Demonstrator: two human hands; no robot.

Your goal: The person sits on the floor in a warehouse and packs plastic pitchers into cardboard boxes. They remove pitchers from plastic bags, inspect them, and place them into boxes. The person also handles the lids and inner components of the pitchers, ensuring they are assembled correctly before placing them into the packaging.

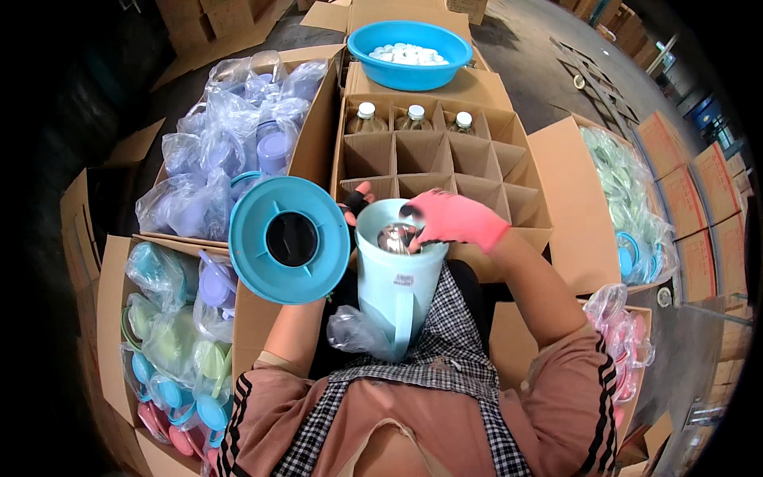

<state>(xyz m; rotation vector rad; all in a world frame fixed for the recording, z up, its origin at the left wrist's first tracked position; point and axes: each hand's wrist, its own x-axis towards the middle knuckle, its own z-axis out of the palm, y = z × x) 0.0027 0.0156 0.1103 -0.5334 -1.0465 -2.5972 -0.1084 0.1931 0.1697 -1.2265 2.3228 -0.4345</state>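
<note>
A light blue jug (389,282) with a handle stands upright before my apron, its round mouth facing up. Into that mouth reaches my right hand (461,219) in a pink glove, fingers closed on a shiny silver piece (397,237) inside. Beside the jug's rim, the curled fingers of my left hand (358,203) show, with black covering on them. The rest of that hand is hidden behind a round blue plastic part (326,230) with a dark centre, so what it grips cannot be seen. A crumpled clear plastic bag (356,330) lies against the jug's lower side.
Ahead is a divided carton (520,171) with several white-capped bottles (415,119) in its back row. A blue basin (409,75) of white pieces stands beyond. Cartons of bagged purple parts (218,151), mixed-colour parts (179,342), green parts (620,175) and pink parts (632,342) flank me.
</note>
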